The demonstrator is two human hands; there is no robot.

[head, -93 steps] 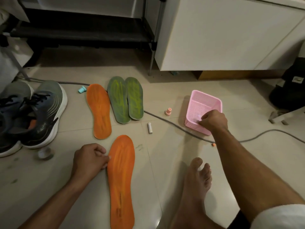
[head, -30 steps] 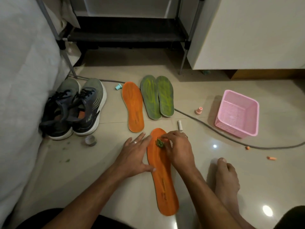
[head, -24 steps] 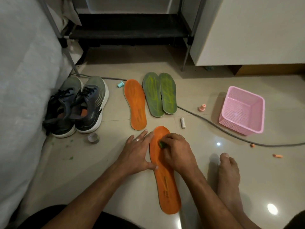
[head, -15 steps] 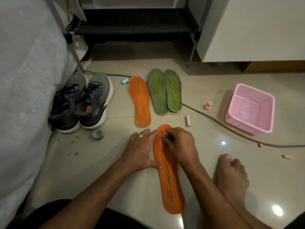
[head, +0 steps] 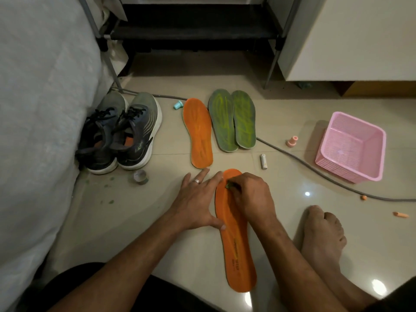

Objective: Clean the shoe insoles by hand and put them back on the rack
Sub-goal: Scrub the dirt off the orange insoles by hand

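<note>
An orange insole (head: 238, 255) lies lengthwise on the tiled floor in front of me. My left hand (head: 198, 201) lies flat with spread fingers against its left edge, thumb touching the insole. My right hand (head: 252, 197) pinches a small green scrubbing piece (head: 229, 185) against the insole's toe end. A second orange insole (head: 199, 134) and two green insoles (head: 233, 120) lie side by side farther back. The dark shoe rack (head: 193, 30) stands at the far end.
A pair of grey running shoes (head: 121, 134) sits at the left beside a white cloth surface (head: 38, 109). A pink plastic basket (head: 351, 147) stands at the right, with a grey cable (head: 315, 170), a battery (head: 263, 161) and small caps scattered. My bare foot (head: 322, 235) rests at lower right.
My right hand went from the pink basket to the near insole with the green piece and has slid it up toward the toe. My left hand flattened beside the insole.
</note>
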